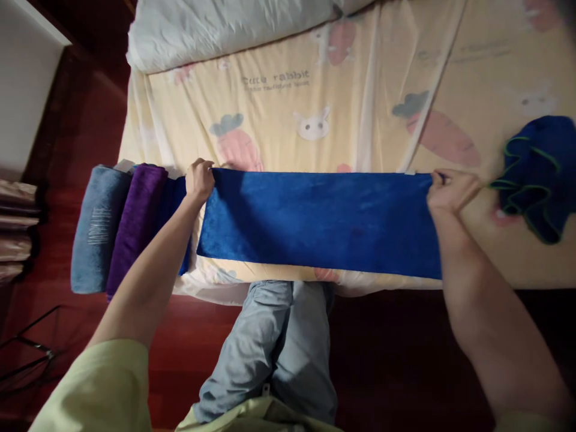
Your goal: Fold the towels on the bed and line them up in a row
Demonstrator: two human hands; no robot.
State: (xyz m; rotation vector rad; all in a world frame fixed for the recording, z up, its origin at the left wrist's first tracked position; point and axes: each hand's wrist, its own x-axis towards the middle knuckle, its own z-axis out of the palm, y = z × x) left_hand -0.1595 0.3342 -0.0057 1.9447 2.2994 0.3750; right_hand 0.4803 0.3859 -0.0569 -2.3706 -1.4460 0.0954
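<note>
Both hands (pixel 199 179) (pixel 450 189) grip blue towel (pixel 319 222) taut, prob. folded.

five towels (pixel 315 219), two hands (pixel 199 180)

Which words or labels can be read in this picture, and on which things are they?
"Cute rabbit": printed on the yellow bedsheet, above the rabbit face.
A smaller line under it: too blurred to read.
Raised lettering on the grey-blue folded towel: too unclear to read.
The blue towel, held by the left hand and right hand, has no text.
</note>
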